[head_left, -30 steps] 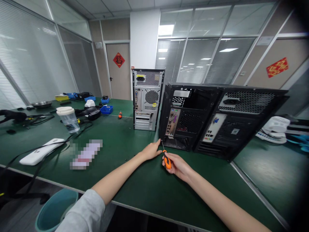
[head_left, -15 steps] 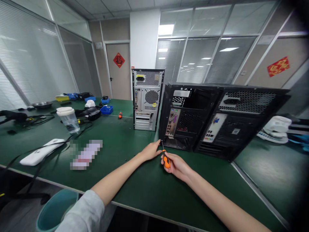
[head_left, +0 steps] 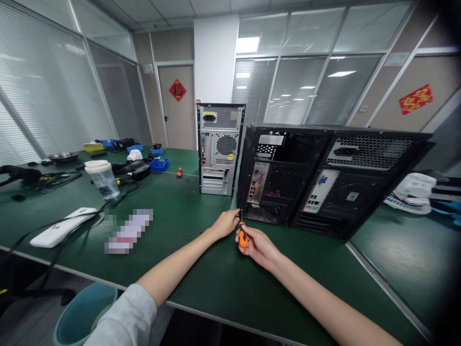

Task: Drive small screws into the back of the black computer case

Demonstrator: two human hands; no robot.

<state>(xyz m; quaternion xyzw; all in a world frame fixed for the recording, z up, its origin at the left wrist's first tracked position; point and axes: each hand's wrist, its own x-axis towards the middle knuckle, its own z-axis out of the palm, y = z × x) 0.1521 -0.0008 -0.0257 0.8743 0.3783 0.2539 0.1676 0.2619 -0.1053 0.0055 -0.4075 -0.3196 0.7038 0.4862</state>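
My right hand [head_left: 258,245] grips an orange and black screwdriver [head_left: 244,237], its thin shaft pointing up and away from me. The tip reaches the lower left corner of a black computer case [head_left: 277,185], whose rear ports face me; whether it sits in a screw is too small to tell. Beside the shaft lies my left hand [head_left: 225,224], palm down, fingers stretched toward that same corner. Its thumb is apart from the forefinger, and nothing shows between them. A few tiny dark bits, perhaps screws [head_left: 188,239], lie on the green table [head_left: 201,269].
A silver computer tower [head_left: 218,149] stands behind my hands; another black case [head_left: 345,187] adjoins the first on the right. To the left are a lidded plastic cup [head_left: 103,180], a white power bank-like object [head_left: 63,227], cables and blue trays [head_left: 159,164]. A teal bin [head_left: 84,312] stands below the table edge.
My right hand and the screwdriver have shifted slightly left, and the handle stands straighter in view. My left thumb has drawn back a little; the computer cases have not moved.
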